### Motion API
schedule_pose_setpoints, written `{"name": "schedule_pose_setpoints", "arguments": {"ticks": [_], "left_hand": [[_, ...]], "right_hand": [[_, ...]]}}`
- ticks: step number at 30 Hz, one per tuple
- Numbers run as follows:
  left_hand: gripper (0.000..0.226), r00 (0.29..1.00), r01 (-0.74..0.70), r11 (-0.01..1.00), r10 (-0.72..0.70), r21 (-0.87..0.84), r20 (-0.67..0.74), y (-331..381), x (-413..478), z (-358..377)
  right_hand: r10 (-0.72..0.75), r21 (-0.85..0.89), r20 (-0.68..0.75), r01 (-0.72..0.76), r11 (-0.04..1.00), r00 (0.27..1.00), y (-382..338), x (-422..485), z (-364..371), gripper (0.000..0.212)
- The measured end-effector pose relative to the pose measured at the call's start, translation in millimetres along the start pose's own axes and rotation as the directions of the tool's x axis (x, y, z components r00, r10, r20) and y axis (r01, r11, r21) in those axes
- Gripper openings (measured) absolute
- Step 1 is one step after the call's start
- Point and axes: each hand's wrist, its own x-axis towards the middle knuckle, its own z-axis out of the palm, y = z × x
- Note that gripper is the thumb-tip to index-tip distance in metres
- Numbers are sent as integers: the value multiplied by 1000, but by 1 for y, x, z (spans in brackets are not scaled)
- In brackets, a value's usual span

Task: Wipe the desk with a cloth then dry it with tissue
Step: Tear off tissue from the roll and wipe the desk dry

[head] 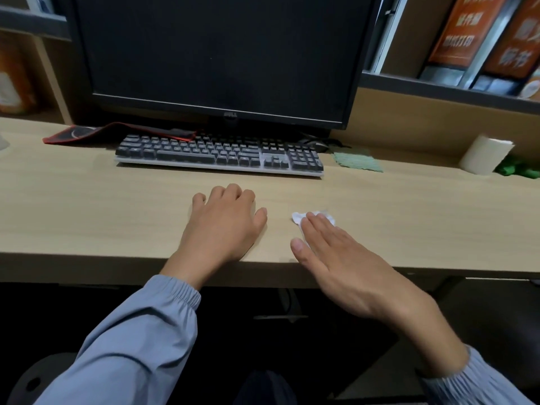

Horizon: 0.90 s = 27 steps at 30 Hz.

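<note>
- Right hand (336, 258), fingers straight and close together, presses a crumpled white tissue (298, 216) onto the desk (87, 206), just right of frame centre
- Left hand (225, 220) rests beside it, fingers loosely curled, holding nothing
- Green cloth (358, 162) lies upper right, by the keyboard (219, 153)

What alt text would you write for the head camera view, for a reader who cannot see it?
A person's right hand presses a crumpled white tissue flat-fingered onto a pale wooden desk, with the left hand resting beside it. Behind lie a keyboard and dark monitor; a green cloth lies by the keyboard's right end.
</note>
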Motion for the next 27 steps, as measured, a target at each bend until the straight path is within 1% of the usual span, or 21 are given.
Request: {"name": "schedule_pose_setpoints", "arguments": {"ticks": [3,6,11,14,18,20,22,24,25,27], "left_hand": [[51,1000,2,1000,-2,11,-3,0,1,0],[52,1000,-2,1000,2,14,2,0,1,1],[50,1000,-1,1000,1,15,10,0,0,-1],[49,1000,8,1000,-8,18,16,1,0,-1],[50,999,20,1000,-20,9,28,2,0,-3],[50,1000,17,1000,-17,9,19,1,-1,-4],[51,1000,17,1000,-17,7,16,1,-1,-5],[51,1000,15,1000,-15,5,16,1,0,-4],[51,1000,17,1000,-17,4,16,1,0,-4],[51,1000,22,1000,-22,0,22,0,1,-3]], "right_hand": [[29,-10,120,-28,1000,992,4,28,-6,83],[45,-57,154,-37,998,987,5,60,-12,83],[46,-72,120,-38,997,992,9,113,-20,80],[72,-80,108,-63,995,992,7,135,-27,77],[129,-97,100,-120,988,987,0,145,-29,82],[126,-106,67,-119,987,990,0,144,-22,85],[80,-112,58,-73,991,995,3,138,-16,80],[11,-123,63,-4,992,998,6,131,-16,70],[-10,-106,63,16,994,998,7,127,-19,65],[-8,-48,64,11,999,998,7,122,-26,60]]}}
